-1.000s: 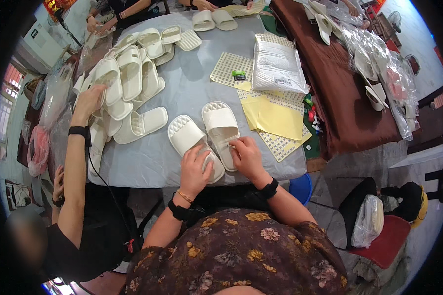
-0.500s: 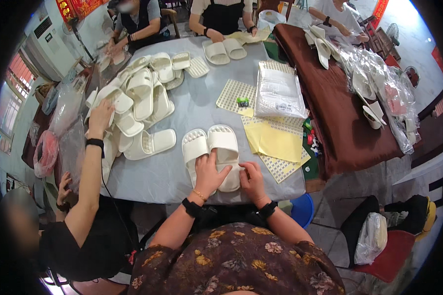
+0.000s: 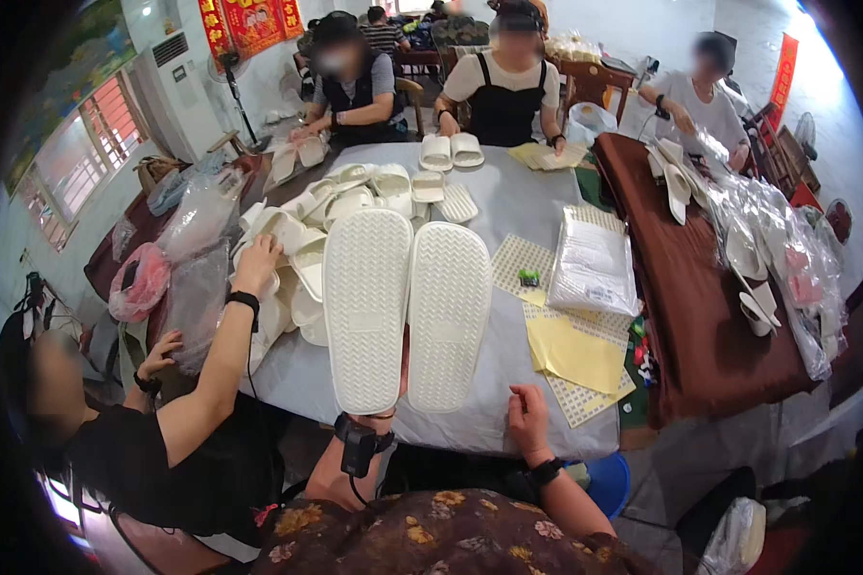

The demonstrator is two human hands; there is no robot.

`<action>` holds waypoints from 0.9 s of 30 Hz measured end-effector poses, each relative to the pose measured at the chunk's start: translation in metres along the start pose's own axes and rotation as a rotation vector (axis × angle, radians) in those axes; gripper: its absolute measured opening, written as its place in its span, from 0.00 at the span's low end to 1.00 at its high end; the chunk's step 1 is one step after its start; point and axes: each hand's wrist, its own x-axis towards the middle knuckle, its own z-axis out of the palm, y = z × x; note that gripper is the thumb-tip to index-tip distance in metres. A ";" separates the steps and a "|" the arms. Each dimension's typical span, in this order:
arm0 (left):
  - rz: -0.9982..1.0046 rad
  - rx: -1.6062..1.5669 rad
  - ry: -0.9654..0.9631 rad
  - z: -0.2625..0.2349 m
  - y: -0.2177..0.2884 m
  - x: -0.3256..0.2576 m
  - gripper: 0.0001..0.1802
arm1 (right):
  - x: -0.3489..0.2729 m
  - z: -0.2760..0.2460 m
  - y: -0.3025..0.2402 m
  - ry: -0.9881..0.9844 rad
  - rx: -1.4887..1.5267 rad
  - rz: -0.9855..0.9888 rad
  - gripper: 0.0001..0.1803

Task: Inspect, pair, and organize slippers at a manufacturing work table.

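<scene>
A pair of white slippers is raised toward me with the ridged soles facing up, a left sole (image 3: pixel 366 311) and a right sole (image 3: pixel 450 316) side by side. My left hand (image 3: pixel 405 369) holds them from behind. Only a sliver of it shows between the soles, and its fingers are hidden. Apart from the slippers, at the table's near edge, my right hand (image 3: pixel 528 419) is loosely closed with its fingers curled together. Nothing shows in it.
A heap of white slippers (image 3: pixel 307 264) lies to the left, where a co-worker's hand (image 3: pixel 256 265) reaches in. Sticker sheets (image 3: pixel 585 407), yellow paper (image 3: pixel 573 355) and a white padded packet (image 3: pixel 593 261) lie to the right. Several people sit around the table.
My left hand has lifted the slippers off the table and tipped them so the soles face me. My right hand has drawn away from them and curled closed. The view has tilted up.
</scene>
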 end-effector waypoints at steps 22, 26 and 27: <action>0.023 -0.026 -0.002 -0.005 0.007 -0.007 0.23 | -0.001 0.000 0.001 0.009 -0.042 -0.083 0.07; 0.023 -0.027 0.000 -0.006 0.006 -0.009 0.23 | 0.000 0.000 0.000 0.004 -0.035 -0.079 0.06; 0.022 -0.026 0.001 -0.006 0.006 -0.010 0.23 | 0.000 0.000 0.000 0.005 -0.032 -0.081 0.06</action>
